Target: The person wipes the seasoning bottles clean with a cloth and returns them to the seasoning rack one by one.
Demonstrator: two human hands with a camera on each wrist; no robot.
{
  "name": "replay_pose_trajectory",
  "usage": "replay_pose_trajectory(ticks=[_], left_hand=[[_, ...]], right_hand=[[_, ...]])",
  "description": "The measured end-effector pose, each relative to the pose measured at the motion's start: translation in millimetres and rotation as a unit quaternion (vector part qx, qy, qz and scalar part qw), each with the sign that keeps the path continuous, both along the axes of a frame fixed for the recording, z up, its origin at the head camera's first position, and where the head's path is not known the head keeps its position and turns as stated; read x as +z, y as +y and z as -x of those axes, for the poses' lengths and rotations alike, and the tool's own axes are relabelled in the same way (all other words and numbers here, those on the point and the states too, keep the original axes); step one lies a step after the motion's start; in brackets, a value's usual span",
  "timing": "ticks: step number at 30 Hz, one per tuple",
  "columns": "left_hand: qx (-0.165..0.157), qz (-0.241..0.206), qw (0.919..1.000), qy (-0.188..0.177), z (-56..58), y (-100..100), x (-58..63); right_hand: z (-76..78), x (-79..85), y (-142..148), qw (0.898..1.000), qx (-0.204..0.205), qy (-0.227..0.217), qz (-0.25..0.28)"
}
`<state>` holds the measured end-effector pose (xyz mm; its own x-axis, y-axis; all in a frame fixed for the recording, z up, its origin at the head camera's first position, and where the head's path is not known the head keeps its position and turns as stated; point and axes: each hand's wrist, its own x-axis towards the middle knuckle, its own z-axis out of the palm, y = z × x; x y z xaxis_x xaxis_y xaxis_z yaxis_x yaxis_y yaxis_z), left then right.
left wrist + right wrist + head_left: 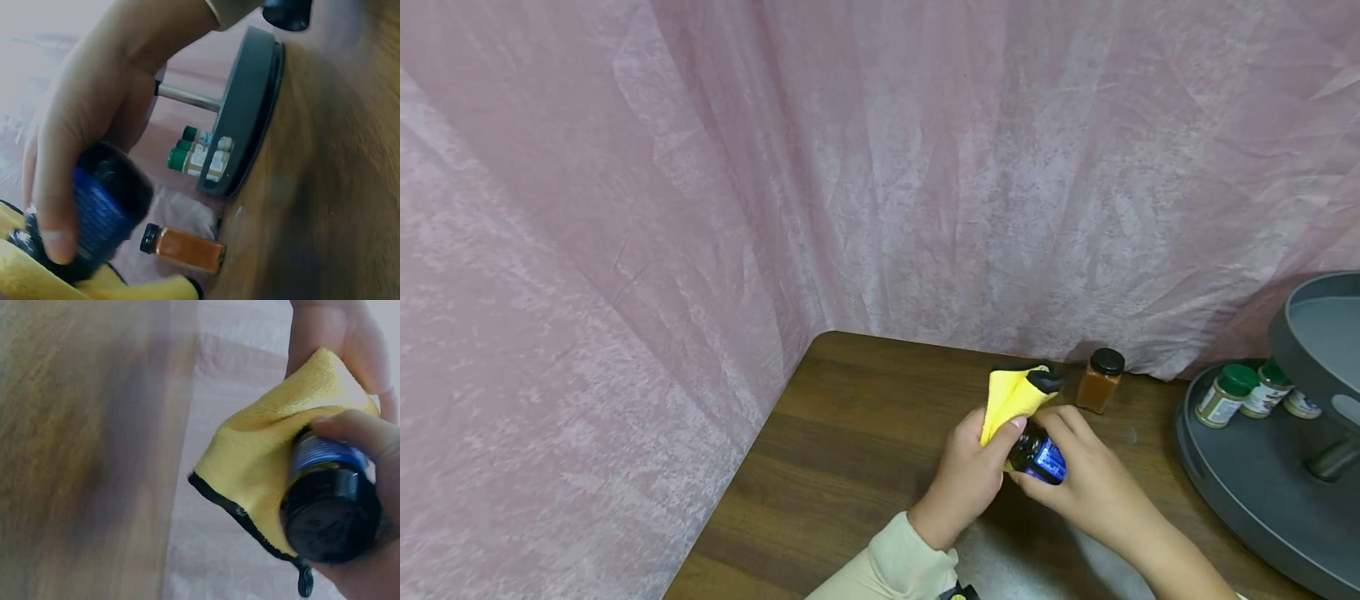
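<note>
My left hand (964, 475) holds a yellow cloth (1004, 400) with black edging, its thumb lying over the folds. In my right hand (1097, 479) is a small dark bottle (1048, 460) with a blue label, gripped between fingers and thumb and tilted above the table. The cloth wraps against one end of the bottle, between the two hands. From the right wrist view, the bottle's round black end (331, 519) faces the camera, and a black loop (305, 581) dangles from the cloth's edge. Part of the label hides under the fingers.
A square jar of orange-brown spice (1099, 383) with a black lid stands just beyond the right hand. To the right is a grey two-tier turntable (1247, 492) carrying green-capped spice jars (1225, 396). Pink curtains (925, 183) hang behind the wooden table (850, 433).
</note>
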<state>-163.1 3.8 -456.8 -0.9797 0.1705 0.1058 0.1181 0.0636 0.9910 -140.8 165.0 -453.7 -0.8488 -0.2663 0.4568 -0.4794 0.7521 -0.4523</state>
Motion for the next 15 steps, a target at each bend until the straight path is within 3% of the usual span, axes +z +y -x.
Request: replay_pose_trajectory(ticks=[7,15], left_hand=[[-0.047,-0.116,0.9913,-0.039,0.1,-0.3,1.6],[-0.049,-0.141,0.9868,-0.061,-2.9,3.5,4.1]], right_hand=[[2.3,5.4,4.0,0.998,-0.007,0.049,0.038],[6.0,5.5,6.1,0.994,-0.052,0.059,0.074]])
